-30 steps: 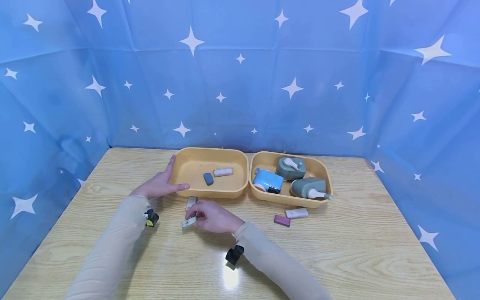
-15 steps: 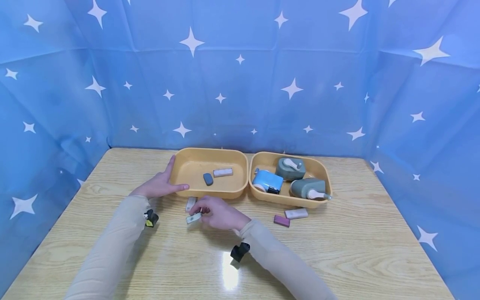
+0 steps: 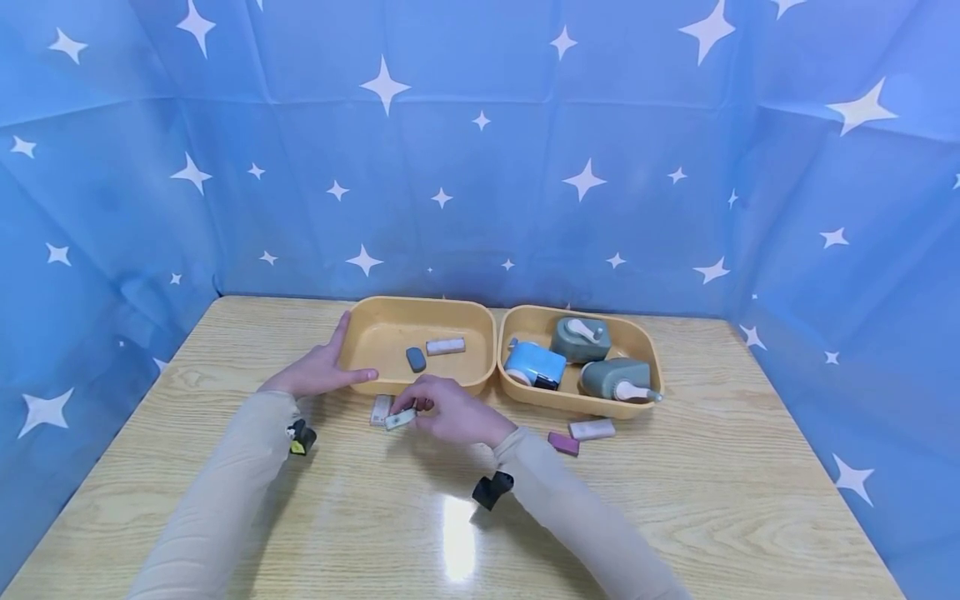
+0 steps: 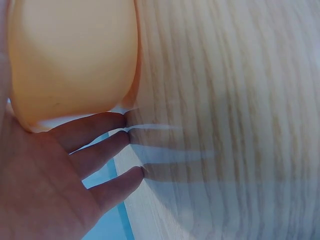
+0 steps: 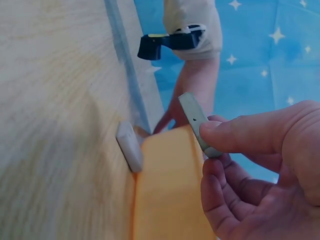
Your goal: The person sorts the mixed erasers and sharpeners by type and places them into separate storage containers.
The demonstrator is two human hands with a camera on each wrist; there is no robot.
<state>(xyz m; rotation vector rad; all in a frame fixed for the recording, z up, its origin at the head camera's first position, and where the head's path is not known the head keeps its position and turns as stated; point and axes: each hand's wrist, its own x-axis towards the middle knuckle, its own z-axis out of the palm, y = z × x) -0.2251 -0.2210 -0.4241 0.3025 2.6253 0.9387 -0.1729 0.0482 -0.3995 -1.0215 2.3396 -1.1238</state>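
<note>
My left hand [image 3: 318,367] rests against the left end of the left yellow bin [image 3: 480,385], thumb over the front rim. Its fingers [image 4: 107,187] extend nearly straight along the outer wall. My right hand [image 3: 453,412] pinches a pale green eraser [image 5: 192,117] between thumb and fingertips, above the table just in front of that bin. Partly behind it in the head view, a white eraser [image 3: 380,409] lies against the bin's front wall. Inside the bin are a dark blue eraser [image 3: 416,359] and a white sleeved eraser [image 3: 446,346].
The right yellow bin [image 3: 652,354] holds a blue crank pencil sharpener [image 3: 537,360] and two grey-green ones [image 3: 581,337]. In front of it, a purple eraser [image 3: 563,443] and another white eraser [image 3: 592,429] lie on the wooden table [image 3: 712,500]. A blue star-patterned curtain [image 3: 480,217] surrounds the table.
My right hand has moved up and to the right toward the left bin, carrying the pale green eraser. My left hand stays at the bin's end.
</note>
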